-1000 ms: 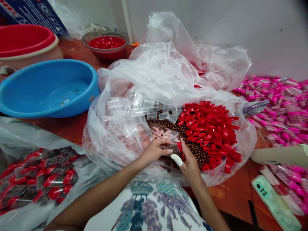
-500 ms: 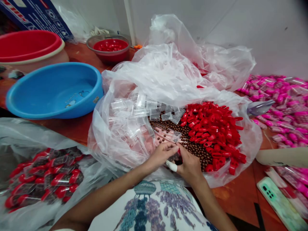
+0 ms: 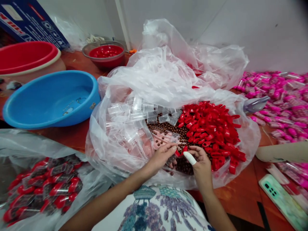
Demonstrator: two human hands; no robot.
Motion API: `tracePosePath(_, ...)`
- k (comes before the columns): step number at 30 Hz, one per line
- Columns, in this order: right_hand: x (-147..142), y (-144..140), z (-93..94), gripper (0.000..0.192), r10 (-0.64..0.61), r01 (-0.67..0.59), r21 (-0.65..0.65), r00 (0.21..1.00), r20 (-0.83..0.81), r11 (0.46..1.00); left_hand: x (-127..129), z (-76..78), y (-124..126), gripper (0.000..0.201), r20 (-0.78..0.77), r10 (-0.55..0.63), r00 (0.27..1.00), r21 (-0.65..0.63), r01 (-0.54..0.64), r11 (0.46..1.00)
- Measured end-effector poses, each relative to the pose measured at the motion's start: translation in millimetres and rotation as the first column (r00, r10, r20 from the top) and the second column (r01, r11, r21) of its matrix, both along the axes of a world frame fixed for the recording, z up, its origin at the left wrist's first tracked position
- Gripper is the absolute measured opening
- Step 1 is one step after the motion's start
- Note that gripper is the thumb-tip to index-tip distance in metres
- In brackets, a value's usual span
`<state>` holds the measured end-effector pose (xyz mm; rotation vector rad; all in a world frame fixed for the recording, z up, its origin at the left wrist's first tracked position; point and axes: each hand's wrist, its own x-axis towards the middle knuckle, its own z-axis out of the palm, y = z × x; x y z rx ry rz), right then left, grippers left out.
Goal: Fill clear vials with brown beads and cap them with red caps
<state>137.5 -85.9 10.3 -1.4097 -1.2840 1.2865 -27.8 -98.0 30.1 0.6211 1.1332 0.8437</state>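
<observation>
My left hand (image 3: 160, 158) is closed round a small clear plastic tube (image 3: 171, 160), mostly hidden by the fingers, with a red piece at its upper end. Close on the right, my right hand (image 3: 200, 162), its thumb wrapped in white, has bent fingers at a small red plastic cap (image 3: 185, 149). Both hands are over loose brown beads (image 3: 184, 166) on a spread plastic bag. Beyond my right hand is a heap of red plastic caps (image 3: 209, 125). Clear empty tubes (image 3: 125, 112) lie beyond my left hand.
A blue basin (image 3: 29, 99) stands at the left, near red and white basins. A bag at lower left holds filled red-capped tubes (image 3: 60, 186). Pink-capped tubes (image 3: 279, 93) are piled at the right. A phone (image 3: 281, 202) lies at lower right.
My right hand has moved right, away from my left hand, and its thumb has turned upward. Red pieces now show between the hands. The view has shifted slightly.
</observation>
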Motion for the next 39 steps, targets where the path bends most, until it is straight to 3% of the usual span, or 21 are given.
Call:
tracePosePath(3, -5, -2, 2.2, 0.026, 0.140, -0.168, 0.181, 0.978, 0.158, 0.969, 2, -0.7, 0, 0.057, 0.017, 0.025, 1.000, 0.004, -0.025, 1.000)
tracePosePath(6, -8, -5, 4.5, 0.050, 0.239, -0.398, 0.318, 0.867, 0.437, 0.861, 3, -2.1, 1, 0.057, 0.043, 0.040, 0.998, 0.006, -0.040, 0.999)
tracePosePath(9, -11, -10, 4.7, 0.074, 0.194, -0.494, 0.351, 0.757, 0.624, 0.796, 5, -2.8, 3, 0.057, 0.059, 0.049, 0.997, -0.051, -0.046, 0.998)
tracePosePath(14, -17, -11, 0.8, 0.065, 0.054, -0.544, 0.423, 0.657, 0.752, 0.725, 10, -2.8, 1, 0.043, 0.056, 0.108, 0.993, -0.046, -0.105, 0.993)
tracePosePath(19, -19, -8, -5.0, 0.063, -0.015, -0.584, 0.508, 0.647, 0.763, 0.634, 11, 0.4, -2, 0.029, 0.087, 0.152, 0.984, 0.063, -0.158, 0.985)
tracePosePath(26, -20, -11, -11.8, 0.058, 0.018, -0.597, 0.486, 0.643, 0.766, 0.639, 8, 0.5, -8, 0.029, 0.110, 0.185, 0.977, -0.017, -0.184, 0.983)
tracePosePath(31, -18, -10, -11.5, 0.060, 0.041, -0.618, 0.469, 0.631, 0.775, 0.631, 11, -6.7, -10, 0.036, 0.030, 0.238, 0.971, -0.085, -0.235, 0.968)
tracePosePath(39, -17, -15, -14.6, 0.060, 0.083, -0.628, 0.486, 0.660, 0.747, 0.608, 12, -10.4, -15, 0.043, 0.009, 0.216, 0.976, -0.060, -0.215, 0.975)
